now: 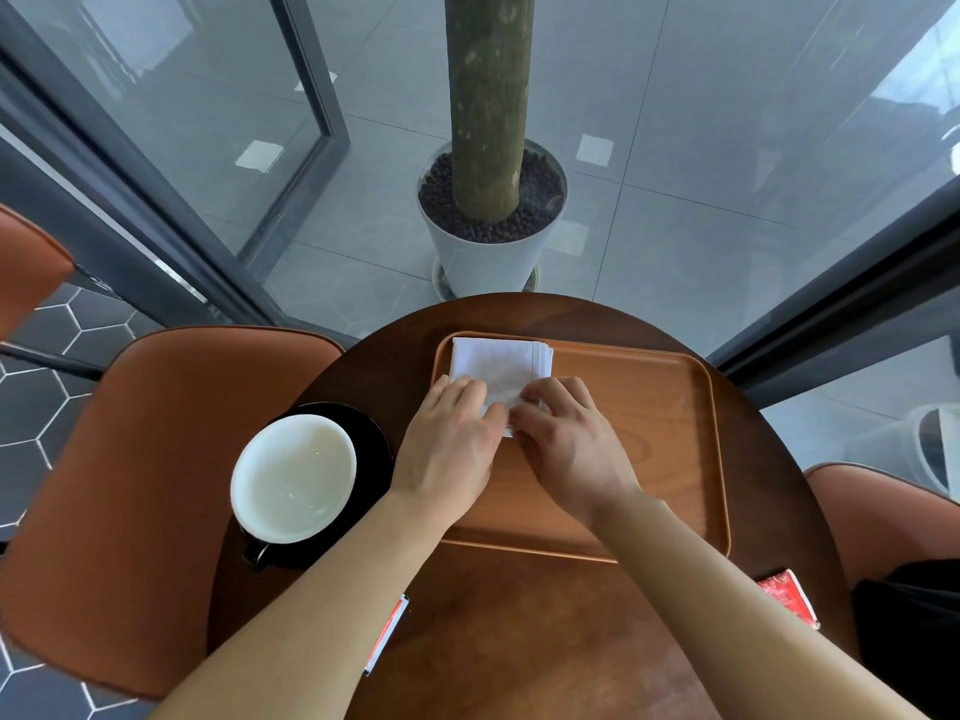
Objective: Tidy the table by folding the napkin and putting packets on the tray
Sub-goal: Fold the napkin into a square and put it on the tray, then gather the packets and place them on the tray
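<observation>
A white folded napkin (498,363) lies in the far left corner of the orange-brown tray (649,433) on the round wooden table (519,641). My left hand (447,449) and my right hand (566,439) both rest on the napkin's near edge, fingers pinching it. A red packet (787,597) lies on the table near its right edge, beside my right forearm. Another red and white packet (387,634) lies at the table's left edge, partly hidden under my left forearm.
A white cup on a black saucer (293,478) stands left of the tray. Orange chairs (130,485) flank the table on both sides. A potted tree trunk (491,200) stands on the floor beyond the table, with glass walls around.
</observation>
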A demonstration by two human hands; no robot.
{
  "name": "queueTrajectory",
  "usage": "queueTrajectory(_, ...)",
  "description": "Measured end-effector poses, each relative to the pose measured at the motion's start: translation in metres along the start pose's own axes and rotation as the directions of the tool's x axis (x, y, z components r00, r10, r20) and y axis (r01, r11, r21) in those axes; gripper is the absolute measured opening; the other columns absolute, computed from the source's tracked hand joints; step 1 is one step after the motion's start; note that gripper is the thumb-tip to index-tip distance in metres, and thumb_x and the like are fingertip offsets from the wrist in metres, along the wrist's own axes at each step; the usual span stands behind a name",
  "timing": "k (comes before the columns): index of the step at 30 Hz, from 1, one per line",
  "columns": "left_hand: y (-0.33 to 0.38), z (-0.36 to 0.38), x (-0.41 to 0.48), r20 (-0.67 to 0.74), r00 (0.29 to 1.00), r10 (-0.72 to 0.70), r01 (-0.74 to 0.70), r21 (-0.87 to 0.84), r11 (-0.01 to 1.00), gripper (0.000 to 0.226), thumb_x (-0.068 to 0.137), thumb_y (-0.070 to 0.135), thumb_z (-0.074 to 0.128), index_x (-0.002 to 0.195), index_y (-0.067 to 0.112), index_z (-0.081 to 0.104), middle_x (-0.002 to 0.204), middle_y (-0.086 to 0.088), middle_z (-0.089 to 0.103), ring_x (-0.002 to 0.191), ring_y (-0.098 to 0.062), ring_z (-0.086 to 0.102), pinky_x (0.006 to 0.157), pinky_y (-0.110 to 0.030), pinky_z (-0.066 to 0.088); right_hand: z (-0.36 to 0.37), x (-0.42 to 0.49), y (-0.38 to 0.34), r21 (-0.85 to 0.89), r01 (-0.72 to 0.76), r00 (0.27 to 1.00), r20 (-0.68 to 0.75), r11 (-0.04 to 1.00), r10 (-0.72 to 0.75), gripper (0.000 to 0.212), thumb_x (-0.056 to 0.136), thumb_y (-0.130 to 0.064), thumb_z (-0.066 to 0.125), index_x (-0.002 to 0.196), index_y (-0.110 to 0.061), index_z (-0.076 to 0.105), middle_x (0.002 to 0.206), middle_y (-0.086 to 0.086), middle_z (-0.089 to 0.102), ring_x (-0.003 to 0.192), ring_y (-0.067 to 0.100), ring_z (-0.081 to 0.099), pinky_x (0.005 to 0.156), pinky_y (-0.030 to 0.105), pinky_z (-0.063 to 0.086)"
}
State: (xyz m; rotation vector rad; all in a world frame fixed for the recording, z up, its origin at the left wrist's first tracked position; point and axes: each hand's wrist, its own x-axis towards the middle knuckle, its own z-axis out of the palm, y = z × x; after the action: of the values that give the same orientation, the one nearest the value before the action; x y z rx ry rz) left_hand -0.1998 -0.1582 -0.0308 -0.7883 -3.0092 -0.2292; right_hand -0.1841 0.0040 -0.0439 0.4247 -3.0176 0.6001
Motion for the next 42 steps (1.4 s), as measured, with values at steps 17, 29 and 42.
queueTrajectory(17,0.024,-0.023,-0.136,-0.118,0.989,-0.090,0.073,-0.142,0.987,0.029,0.081,0.003,0.071,0.109,0.008,0.071,0.112,-0.010,0.067,0.105,-0.026,0.066,0.084,-0.037,0.059,-0.029,-0.106,-0.004,0.069,-0.087,0.990,-0.102,0.994,0.094,0.027,0.084,-0.011,0.075,0.111,-0.014,0.072,0.116,0.004,0.065,0.107,0.029,0.055,0.075,0.039,0.055)
queueTrajectory(29,-0.014,0.004,-0.281,0.047,0.997,-0.059,0.065,-0.133,0.989,0.077,0.093,0.059,0.048,0.154,0.016,0.031,0.163,-0.012,0.022,0.153,-0.030,0.016,0.123,-0.047,0.021,-0.014,-0.257,-0.015,-0.074,-0.156,0.982,-0.118,0.985,0.147,0.057,0.094,-0.053,0.052,0.133,-0.013,0.062,0.149,0.005,0.049,0.139,0.031,0.041,0.110,0.049,0.041)
queueTrajectory(42,0.062,0.036,-0.221,0.122,0.970,-0.210,0.213,-0.013,0.977,0.085,0.093,0.069,0.033,0.153,0.009,0.032,0.157,-0.022,0.033,0.147,-0.039,0.030,0.119,-0.054,0.028,0.024,-0.235,-0.024,-0.260,-0.135,0.988,0.035,0.956,0.149,0.077,0.098,-0.067,0.030,0.151,-0.013,0.040,0.162,0.009,0.030,0.151,0.030,0.022,0.122,0.053,0.018)
